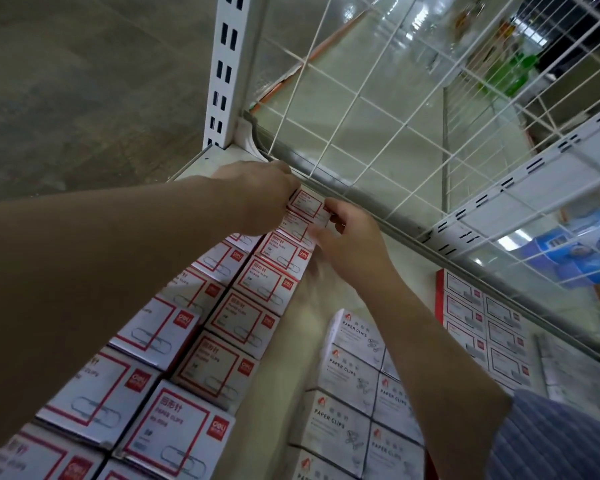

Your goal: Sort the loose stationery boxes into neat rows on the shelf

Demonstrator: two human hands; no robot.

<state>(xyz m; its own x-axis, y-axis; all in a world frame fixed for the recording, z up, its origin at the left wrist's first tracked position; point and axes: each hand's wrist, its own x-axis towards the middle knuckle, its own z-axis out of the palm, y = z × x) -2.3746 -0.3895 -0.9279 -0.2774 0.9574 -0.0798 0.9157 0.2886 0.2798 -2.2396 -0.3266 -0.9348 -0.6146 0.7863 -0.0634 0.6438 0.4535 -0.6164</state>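
Two rows of white paper-clip boxes with red frames [257, 282] run from the near left toward the back of the white shelf [329, 299]. Against the wire back panel, my left hand [257, 195] and my right hand [347, 237] both grip the farthest box [305, 204] of the right-hand row, one on each side of it. My left forearm hides part of the left row.
Plain white "PAPER CLIPS" boxes [350, 375] are stacked at the lower middle. Red-edged boxes [482, 327] stand at the right against the wire grid [361, 98]. A slotted white upright [226, 64] marks the shelf's left corner. Blue items [575, 251] lie behind the grid.
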